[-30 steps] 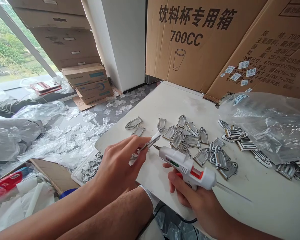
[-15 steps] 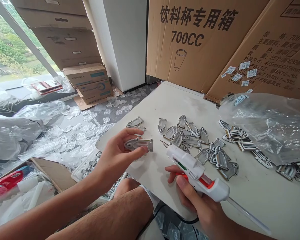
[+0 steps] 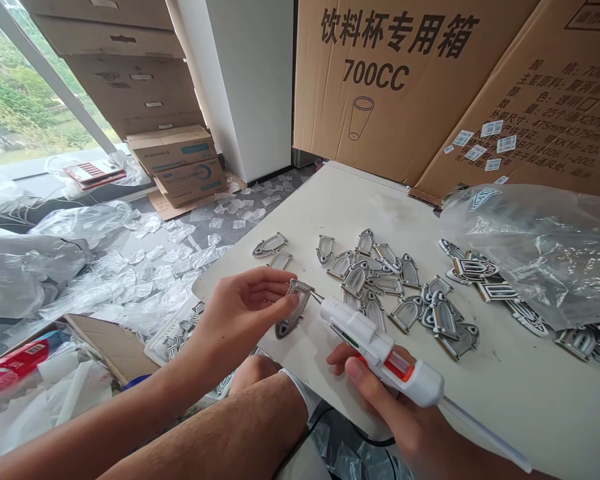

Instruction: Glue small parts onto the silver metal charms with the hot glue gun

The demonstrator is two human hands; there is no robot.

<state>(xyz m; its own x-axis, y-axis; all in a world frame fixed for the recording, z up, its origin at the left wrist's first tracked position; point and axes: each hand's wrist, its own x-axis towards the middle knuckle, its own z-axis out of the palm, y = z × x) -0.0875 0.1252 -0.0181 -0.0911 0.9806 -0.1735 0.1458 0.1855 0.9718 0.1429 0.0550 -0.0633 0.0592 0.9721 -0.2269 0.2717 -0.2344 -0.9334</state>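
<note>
My left hand (image 3: 257, 300) pinches a grey arch-shaped frame piece (image 3: 291, 315) over the table's near edge, its rounded end pointing down. In my right hand (image 3: 375, 383) is a white glue gun (image 3: 363, 333) with an orange trigger part and a clear glue stick out of its back. The gun's metal nozzle (image 3: 316, 295) is at the flat upper end of the piece; whether it touches I cannot tell. Beyond my left hand lie two similar pieces (image 3: 270, 245). A loose heap of the same frame pieces (image 3: 373, 270) covers the middle of the table.
Right of the heap, a clear plastic bag (image 3: 535, 247) rests by black-and-white pieces (image 3: 480, 270). A large cardboard box (image 3: 380, 127) stands behind the white table (image 3: 325, 200). At lower left are an open carton (image 3: 110, 347) and a tub of small parts (image 3: 173, 333). Plastic bags litter the floor.
My left hand has turned the frame piece from lying sideways to rounded end down. The glue gun has moved left, bringing its nozzle up to the piece.
</note>
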